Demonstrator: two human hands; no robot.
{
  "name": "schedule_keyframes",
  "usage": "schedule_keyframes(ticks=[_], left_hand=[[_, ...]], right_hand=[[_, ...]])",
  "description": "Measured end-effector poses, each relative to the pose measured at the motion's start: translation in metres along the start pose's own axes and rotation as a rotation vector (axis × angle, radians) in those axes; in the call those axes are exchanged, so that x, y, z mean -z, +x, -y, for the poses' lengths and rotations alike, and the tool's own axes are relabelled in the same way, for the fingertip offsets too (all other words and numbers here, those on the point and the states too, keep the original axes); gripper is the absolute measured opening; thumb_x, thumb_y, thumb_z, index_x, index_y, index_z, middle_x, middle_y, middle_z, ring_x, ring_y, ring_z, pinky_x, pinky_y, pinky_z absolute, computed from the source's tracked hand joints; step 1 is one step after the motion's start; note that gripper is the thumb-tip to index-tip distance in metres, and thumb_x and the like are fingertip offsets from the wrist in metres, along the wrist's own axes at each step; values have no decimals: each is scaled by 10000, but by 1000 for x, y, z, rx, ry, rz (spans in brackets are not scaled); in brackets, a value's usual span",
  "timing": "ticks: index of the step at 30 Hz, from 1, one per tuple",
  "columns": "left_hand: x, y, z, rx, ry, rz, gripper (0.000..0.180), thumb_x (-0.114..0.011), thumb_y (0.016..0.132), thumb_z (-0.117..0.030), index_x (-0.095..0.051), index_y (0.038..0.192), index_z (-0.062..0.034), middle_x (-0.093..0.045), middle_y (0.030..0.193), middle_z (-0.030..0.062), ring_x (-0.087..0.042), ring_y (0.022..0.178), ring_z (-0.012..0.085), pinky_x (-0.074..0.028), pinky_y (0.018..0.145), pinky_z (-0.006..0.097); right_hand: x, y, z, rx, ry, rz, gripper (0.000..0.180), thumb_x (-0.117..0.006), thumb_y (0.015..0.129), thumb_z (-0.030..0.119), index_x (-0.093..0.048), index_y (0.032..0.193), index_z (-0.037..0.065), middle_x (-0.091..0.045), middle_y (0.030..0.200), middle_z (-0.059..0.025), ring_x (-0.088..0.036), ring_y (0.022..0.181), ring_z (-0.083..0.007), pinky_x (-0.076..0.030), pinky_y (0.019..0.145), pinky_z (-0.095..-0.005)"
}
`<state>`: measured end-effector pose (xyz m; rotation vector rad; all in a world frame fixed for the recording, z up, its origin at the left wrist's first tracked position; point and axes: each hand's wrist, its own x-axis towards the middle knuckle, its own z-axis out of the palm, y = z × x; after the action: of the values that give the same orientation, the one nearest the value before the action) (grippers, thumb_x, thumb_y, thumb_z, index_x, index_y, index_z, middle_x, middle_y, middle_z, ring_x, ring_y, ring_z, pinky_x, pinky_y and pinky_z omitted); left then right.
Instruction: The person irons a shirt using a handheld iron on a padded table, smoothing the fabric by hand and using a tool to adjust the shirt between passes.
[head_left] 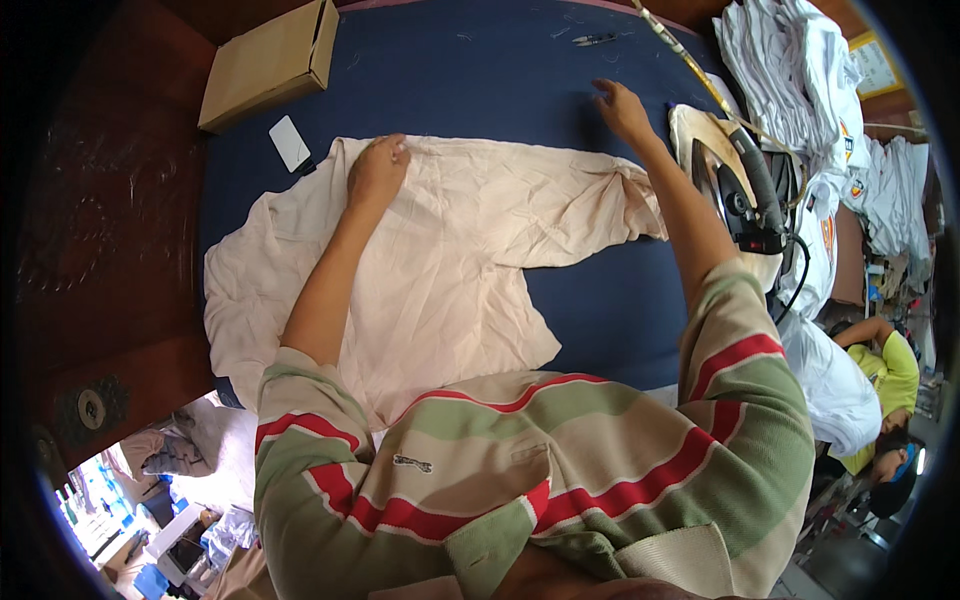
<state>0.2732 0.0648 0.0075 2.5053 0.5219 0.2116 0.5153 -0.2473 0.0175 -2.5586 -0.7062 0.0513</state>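
A pale pink long-sleeved shirt lies spread and creased on a dark blue cloth-covered table, one sleeve stretched to the right. At its upper edge, near the shoulder, my left hand is closed with the fabric at its curled fingers. My right hand hovers above the blue cloth beyond the sleeve, fingers apart and holding nothing. Just right of that forearm, an electric iron with a dark wrapped handle rests on a scorched, cream-coloured pad.
A cardboard box and a white phone-like slab sit at the far left. Dark pens lie at the back. White garments are stacked on the right. A cord-wrapped rod reaches the iron. Another person in yellow is beyond, lower right.
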Motion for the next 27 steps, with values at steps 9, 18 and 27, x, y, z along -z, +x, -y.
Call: schedule_keyframes(ticks=[9, 18, 27], left_hand=[[-22, -8, 2, 23, -71, -3, 631, -690, 762, -232, -428, 1322, -110, -566, 1148, 80, -555, 965, 221, -447, 868, 324], [-27, -6, -2, -117, -47, -147, 275, -632, 796, -120, -637, 1069, -88, -606, 1056, 64, -592, 938, 232, -477, 819, 318], [-16, 19, 0, -360, 3, -37, 190, -614, 820, -110, -656, 1003, -92, -608, 952, 37, -606, 905, 219, -487, 802, 328]], right_hand=[[-43, 131, -62, 158, -124, 7, 586, -430, 807, 13, -339, 1377, 114, -331, 1418, -163, -373, 1268, -343, -342, 1038, -377], [-15, 143, -57, 153, -818, 62, 335, -382, 929, 273, -512, 1225, 182, -513, 1237, -52, -485, 1153, -260, -376, 919, -492], [-33, 102, -24, 247, 222, -229, 273, -453, 955, 250, -559, 1065, 24, -629, 929, -180, -612, 813, -330, -469, 730, -391]])
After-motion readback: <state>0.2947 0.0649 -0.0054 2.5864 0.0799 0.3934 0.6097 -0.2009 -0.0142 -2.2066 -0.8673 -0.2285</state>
